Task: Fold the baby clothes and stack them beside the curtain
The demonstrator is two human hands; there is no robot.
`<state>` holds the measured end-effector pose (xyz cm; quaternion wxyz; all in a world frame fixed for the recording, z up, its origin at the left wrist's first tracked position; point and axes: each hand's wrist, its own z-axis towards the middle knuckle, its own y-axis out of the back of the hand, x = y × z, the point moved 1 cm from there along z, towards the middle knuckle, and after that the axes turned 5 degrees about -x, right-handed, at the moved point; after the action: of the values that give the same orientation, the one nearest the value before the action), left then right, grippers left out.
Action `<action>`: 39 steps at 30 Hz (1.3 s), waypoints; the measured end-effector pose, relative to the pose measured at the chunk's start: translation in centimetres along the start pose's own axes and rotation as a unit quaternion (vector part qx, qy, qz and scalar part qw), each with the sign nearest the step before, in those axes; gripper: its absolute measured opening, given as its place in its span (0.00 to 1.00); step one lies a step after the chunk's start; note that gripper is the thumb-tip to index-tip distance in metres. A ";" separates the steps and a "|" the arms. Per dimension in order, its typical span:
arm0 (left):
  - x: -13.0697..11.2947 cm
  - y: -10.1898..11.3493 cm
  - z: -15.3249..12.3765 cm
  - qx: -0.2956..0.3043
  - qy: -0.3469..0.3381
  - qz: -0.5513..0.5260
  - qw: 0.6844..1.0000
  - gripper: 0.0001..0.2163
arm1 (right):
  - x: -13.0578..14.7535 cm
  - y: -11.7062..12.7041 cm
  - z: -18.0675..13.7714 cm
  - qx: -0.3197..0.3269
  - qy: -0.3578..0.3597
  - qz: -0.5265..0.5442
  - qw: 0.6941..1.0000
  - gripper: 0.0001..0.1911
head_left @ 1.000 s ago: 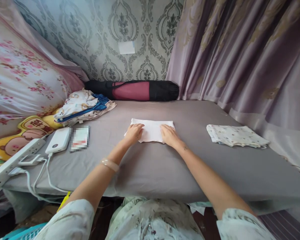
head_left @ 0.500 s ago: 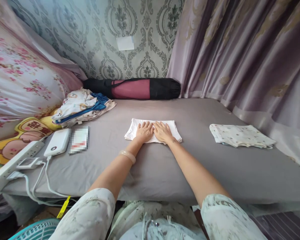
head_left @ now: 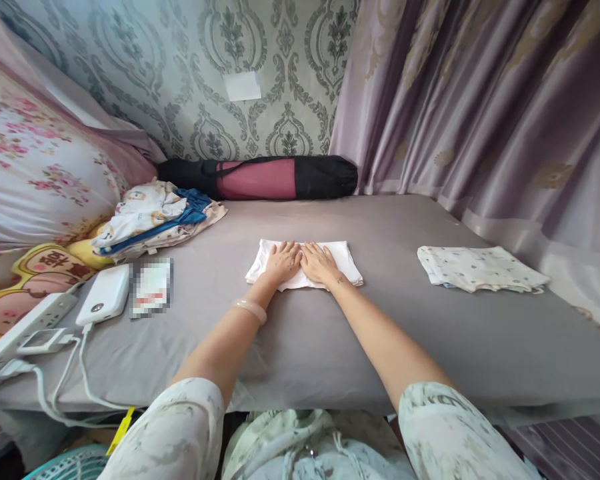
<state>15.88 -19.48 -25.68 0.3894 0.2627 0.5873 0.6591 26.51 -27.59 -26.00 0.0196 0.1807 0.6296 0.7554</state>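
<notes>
Our left hand [head_left: 283, 261] and right hand [head_left: 319, 264] lie open and flat, side by side, grasping nothing, palms down on the middle of the white folded cloth [head_left: 349, 259]. The cloth shows past them toward 9 and 3 o'clock on the grey bed sheet [head_left: 380, 333]. Well apart at 3 o'clock we see a patterned folded cloth [head_left: 480, 268], at 10 o'clock a heap of clothes [head_left: 147, 215], and at 12 o'clock a rolled black-and-red bag [head_left: 260, 179].

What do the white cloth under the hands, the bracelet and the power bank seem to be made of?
The cloth looks like soft matte fabric, probably cotton: it lies folded flat with limp edges. The bracelet is pale, smooth and slightly glossy, perhaps jade or resin; the look leaves it open. The power bank seems to be hard white plastic, with a smooth finish and rounded corners.
</notes>
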 end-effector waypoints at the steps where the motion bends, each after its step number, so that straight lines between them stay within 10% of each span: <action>1: 0.0 0.0 0.0 0.001 -0.001 0.001 1.000 0.24 | 0.0 -0.1 0.0 -0.003 -0.001 0.000 1.000 0.28; 39: 5.9 0.5 -2.8 -0.016 0.120 0.006 0.993 0.25 | -5.1 2.8 -2.2 -0.025 -0.095 -0.070 0.993 0.30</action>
<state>10.17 -16.22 -26.34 0.3165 0.1794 0.6176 0.6973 31.15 -31.52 -24.90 0.1369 0.2068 0.6168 0.7470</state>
